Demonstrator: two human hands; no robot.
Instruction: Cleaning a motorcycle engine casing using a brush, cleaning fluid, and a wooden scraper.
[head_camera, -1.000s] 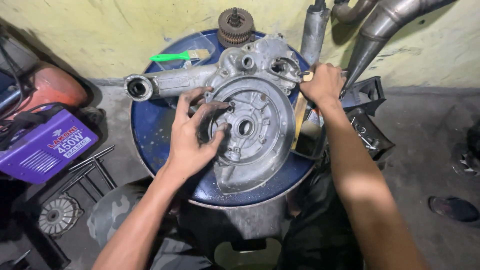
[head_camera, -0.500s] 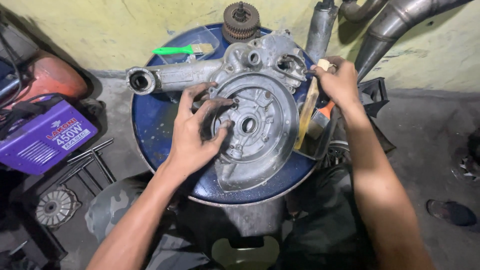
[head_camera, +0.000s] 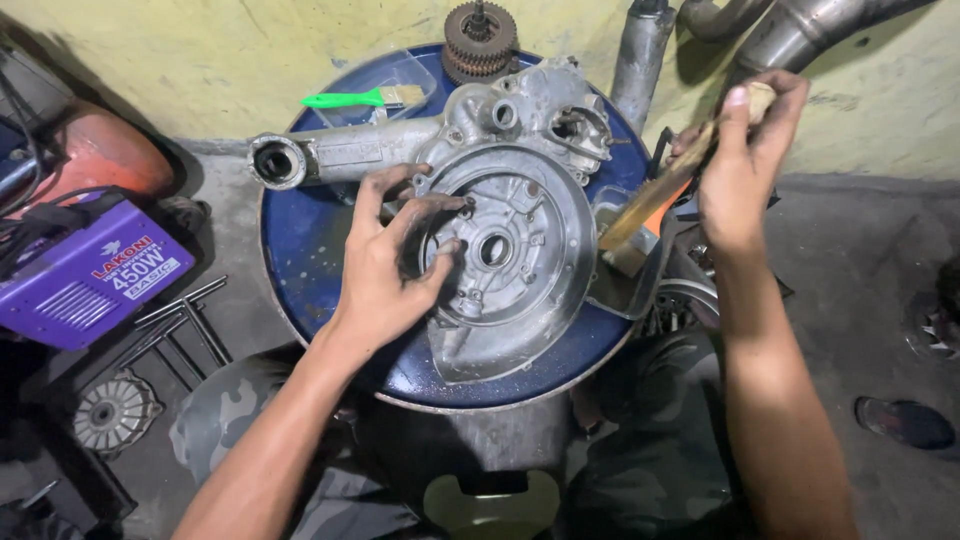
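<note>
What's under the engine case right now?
The engine case lies on a blue drum top, bare blue showing around it. The left hand rests on the case's round face. What lies directly beneath the case is covered.

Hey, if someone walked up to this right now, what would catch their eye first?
A big grey metal engine casing lying on a blue drum top, dead centre, with the left hand spread on its round face. At right, the right hand holds a paintbrush over a clear tub.
</note>
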